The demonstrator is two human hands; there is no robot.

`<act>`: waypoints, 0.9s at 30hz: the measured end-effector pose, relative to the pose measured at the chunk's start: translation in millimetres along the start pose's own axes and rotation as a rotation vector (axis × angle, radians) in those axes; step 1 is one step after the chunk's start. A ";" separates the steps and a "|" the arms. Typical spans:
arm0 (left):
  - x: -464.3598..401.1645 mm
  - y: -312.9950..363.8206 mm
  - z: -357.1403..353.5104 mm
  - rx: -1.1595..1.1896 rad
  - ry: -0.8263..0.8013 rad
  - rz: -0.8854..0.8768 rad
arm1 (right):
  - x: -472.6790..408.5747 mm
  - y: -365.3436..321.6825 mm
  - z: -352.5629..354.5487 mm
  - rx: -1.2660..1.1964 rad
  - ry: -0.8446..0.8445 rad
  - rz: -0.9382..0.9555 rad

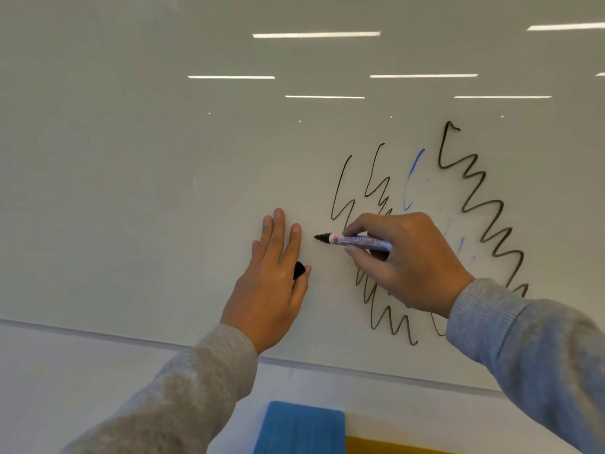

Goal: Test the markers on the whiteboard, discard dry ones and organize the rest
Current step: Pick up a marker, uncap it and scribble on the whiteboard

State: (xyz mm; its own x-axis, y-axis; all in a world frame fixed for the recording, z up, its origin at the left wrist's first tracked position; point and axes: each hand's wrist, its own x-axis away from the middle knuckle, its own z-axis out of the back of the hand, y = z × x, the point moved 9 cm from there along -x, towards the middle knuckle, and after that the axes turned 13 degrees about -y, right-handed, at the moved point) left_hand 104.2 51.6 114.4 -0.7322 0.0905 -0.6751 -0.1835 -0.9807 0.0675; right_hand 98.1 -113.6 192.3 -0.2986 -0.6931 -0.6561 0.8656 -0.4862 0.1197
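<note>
My right hand grips an uncapped black-tipped marker with a white and blue barrel, its tip pointing left close to the whiteboard. My left hand rests against the board with fingers straight, while its thumb pins the marker's black cap against the palm. Black zigzag test lines and faint blue strokes cover the board right of and behind my right hand.
The whiteboard's lower edge runs across below my wrists, with pale wall beneath it. A blue object and a yellow one sit at the bottom of the view. Ceiling lights reflect in the board's upper part.
</note>
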 end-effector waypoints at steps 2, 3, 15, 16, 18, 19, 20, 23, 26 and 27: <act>0.7 -0.9 -1.5 0.000 -0.010 0.004 | 4.1 -1.0 -6.4 -0.005 -0.038 0.009; 2.0 -1.1 -3.0 0.001 -0.017 0.002 | 7.3 -2.4 -13.0 0.016 -0.089 0.020; 9.6 -1.2 -12.5 -0.018 -0.023 0.007 | 34.6 4.9 -7.1 0.090 -0.041 -0.029; 10.2 -1.0 -12.7 -0.015 -0.024 0.009 | 36.4 5.2 -7.9 0.085 -0.051 -0.030; 10.8 -0.2 -13.4 -0.011 -0.024 0.004 | 39.3 -0.8 -19.6 0.129 -0.149 -0.003; 11.3 -0.8 -13.3 -0.010 -0.021 0.004 | 40.2 -1.9 -22.0 0.142 -0.167 -0.002; 11.4 -1.0 -12.9 -0.008 -0.017 0.001 | 40.7 0.2 -17.3 0.134 -0.131 -0.014; 11.4 1.0 -14.7 0.008 -0.021 0.008 | 47.8 11.1 -3.1 0.048 -0.010 -0.066; 11.7 2.7 -14.7 0.013 -0.019 0.008 | 53.5 4.1 -34.7 0.119 -0.263 -0.047; 11.4 2.7 -14.6 0.015 -0.018 0.009 | 54.8 4.0 -36.0 0.130 -0.267 -0.044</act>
State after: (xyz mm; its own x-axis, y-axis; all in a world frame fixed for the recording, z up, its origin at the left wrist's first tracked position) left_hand 104.9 47.5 96.1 -0.7457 0.0850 -0.6608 -0.1868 -0.9787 0.0848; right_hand 99.6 -134.4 130.0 -0.4449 -0.7767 -0.4458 0.7959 -0.5711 0.2008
